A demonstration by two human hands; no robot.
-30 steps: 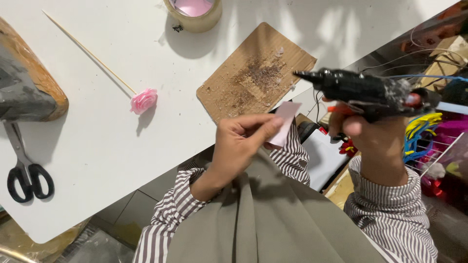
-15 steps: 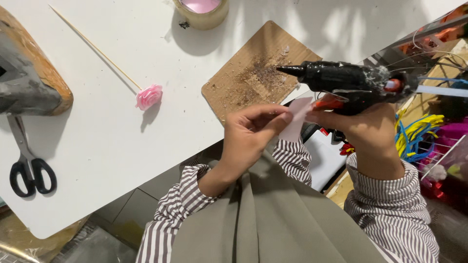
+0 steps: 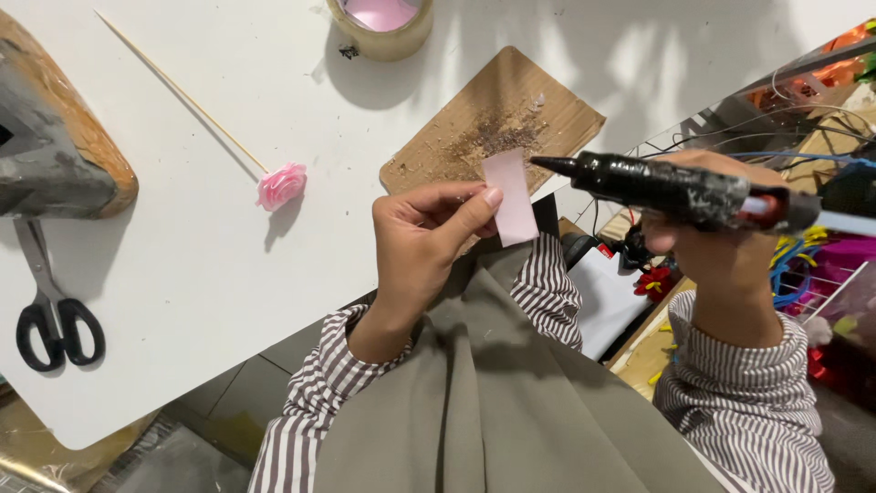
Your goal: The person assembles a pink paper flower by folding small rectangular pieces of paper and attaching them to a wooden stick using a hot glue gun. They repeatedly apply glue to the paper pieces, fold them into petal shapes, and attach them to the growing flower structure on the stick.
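My left hand (image 3: 422, 239) pinches a small pale pink paper strip (image 3: 511, 196) between thumb and fingers, held upright over the table edge. My right hand (image 3: 721, 251) grips a black hot glue gun (image 3: 675, 190), its nozzle pointing left and almost touching the strip's upper right edge. Behind the strip lies a brown cardboard piece (image 3: 493, 128) crusted with dried glue. Further left on the white table (image 3: 182, 301) rests a pink paper rose (image 3: 281, 185) on a thin wooden skewer (image 3: 178, 91).
Black-handled scissors (image 3: 50, 315) lie at the table's left edge, below a grey and brown object (image 3: 50, 146). A tape roll (image 3: 381, 23) stands at the top. Wires and colourful craft supplies (image 3: 821, 265) crowd the right side beyond the table.
The glue gun has swung lower and its nozzle has come up to the pink strip. My left hand has turned the strip upright, facing the camera.
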